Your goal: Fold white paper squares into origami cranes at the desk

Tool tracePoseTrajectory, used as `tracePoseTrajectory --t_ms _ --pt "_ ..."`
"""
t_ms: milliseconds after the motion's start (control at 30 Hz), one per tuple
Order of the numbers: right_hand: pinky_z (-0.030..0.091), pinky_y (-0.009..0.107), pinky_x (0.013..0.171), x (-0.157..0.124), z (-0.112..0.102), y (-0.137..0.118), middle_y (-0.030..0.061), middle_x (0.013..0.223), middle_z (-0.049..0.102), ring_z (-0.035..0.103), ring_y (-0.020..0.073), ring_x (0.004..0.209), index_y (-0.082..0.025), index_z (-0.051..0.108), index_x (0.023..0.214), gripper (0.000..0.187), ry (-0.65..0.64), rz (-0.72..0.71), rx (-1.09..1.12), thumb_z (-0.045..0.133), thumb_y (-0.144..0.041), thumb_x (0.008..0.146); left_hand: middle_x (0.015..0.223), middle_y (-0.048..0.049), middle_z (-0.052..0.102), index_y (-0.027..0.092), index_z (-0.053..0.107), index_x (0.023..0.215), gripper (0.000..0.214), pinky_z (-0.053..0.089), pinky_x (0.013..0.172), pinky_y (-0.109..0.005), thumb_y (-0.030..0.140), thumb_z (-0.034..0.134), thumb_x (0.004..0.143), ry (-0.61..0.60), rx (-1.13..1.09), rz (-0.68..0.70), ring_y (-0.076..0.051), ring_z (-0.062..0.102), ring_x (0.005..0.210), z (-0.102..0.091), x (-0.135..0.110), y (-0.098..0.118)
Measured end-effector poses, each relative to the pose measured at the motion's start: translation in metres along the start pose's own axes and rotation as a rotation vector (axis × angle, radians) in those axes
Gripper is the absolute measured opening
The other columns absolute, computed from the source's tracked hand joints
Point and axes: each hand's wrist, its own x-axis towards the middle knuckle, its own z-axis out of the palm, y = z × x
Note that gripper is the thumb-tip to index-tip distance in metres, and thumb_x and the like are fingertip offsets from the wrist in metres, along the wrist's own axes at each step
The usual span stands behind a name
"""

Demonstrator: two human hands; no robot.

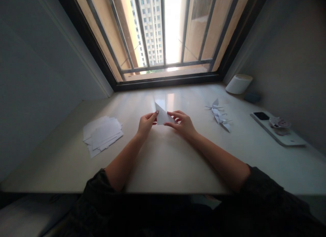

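A small sheet of white paper [162, 116], folded into a triangle with its tip pointing up and away, is held between both hands above the tabletop. My left hand [147, 124] pinches its left edge between thumb and fingers. On the other side, my right hand [182, 123] grips the right corner, thumb at the lower edge and fingers along the slanted edge. Several white folded paper cranes [219, 116] lie in a cluster to the right of my right hand. Left of my left hand rests a loose stack of white paper sheets [104, 133].
A white tabletop [163, 162] runs up to a barred window [165, 36]. At the right lies a white phone-like device [285, 137] with a crumpled-looking round object [279, 123] on it. A white cylindrical object [238, 84] and a dark lump [252, 96] stand near the right wall.
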Motion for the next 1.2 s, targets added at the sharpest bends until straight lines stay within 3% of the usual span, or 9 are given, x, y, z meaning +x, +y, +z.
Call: tracePoseTrajectory --t_ms 400,600,933,1100,1200 --pt "0.053 0.034 0.068 -0.0014 0.003 0.0046 0.0085 0.104 0.067 0.062 0.0187 0.077 -0.022 0.07 0.112 0.058 -0.005 -0.065 -0.022 0.077 -0.055 0.065 0.076 -0.0062 0.067 0.013 0.07 0.088 0.058 0.045 0.065 -0.027 0.067 0.068 0.065 -0.041 0.006 -0.031 -0.016 0.061 0.069 -0.0019 0.0019 -0.0008" --pt "0.053 0.033 0.067 -0.002 0.0032 -0.0006 0.008 0.1 0.068 0.061 0.0165 0.073 -0.022 0.071 0.11 0.051 -0.009 -0.036 0.013 0.072 -0.054 0.071 0.077 -0.0048 0.066 0.015 0.07 0.087 0.057 0.043 0.062 -0.023 0.067 0.067 0.064 -0.026 -0.017 -0.047 -0.013 0.06 0.069 -0.0009 0.0007 0.001" --pt "0.053 0.032 0.069 0.0005 0.0044 0.0013 0.0073 0.1 0.067 0.061 0.0161 0.075 -0.022 0.072 0.109 0.049 -0.007 0.028 0.156 0.073 -0.053 0.071 0.077 -0.0044 0.067 0.015 0.07 0.091 0.054 0.044 0.064 -0.023 0.062 0.071 0.064 -0.043 -0.066 -0.022 -0.013 0.059 0.068 0.0003 0.0003 0.0005" --pt "0.051 0.03 0.067 0.0003 0.0048 0.0011 0.0068 0.096 0.067 0.062 0.018 0.082 -0.022 0.073 0.102 0.04 -0.027 0.006 0.154 0.061 -0.053 0.081 0.075 -0.0039 0.069 0.014 0.07 0.098 0.05 0.045 0.065 -0.024 0.051 0.076 0.065 -0.069 -0.023 0.027 -0.012 0.061 0.066 0.0003 0.0012 -0.0011" --pt "0.049 0.029 0.065 0.0002 0.0036 0.0014 0.0063 0.091 0.068 0.062 0.0184 0.078 -0.021 0.073 0.094 0.041 0.055 0.035 0.074 0.05 -0.054 0.088 0.074 -0.0046 0.07 0.013 0.069 0.096 0.048 0.047 0.065 -0.027 0.049 0.076 0.065 -0.106 -0.008 0.071 -0.014 0.062 0.065 0.0004 0.0021 -0.0017"
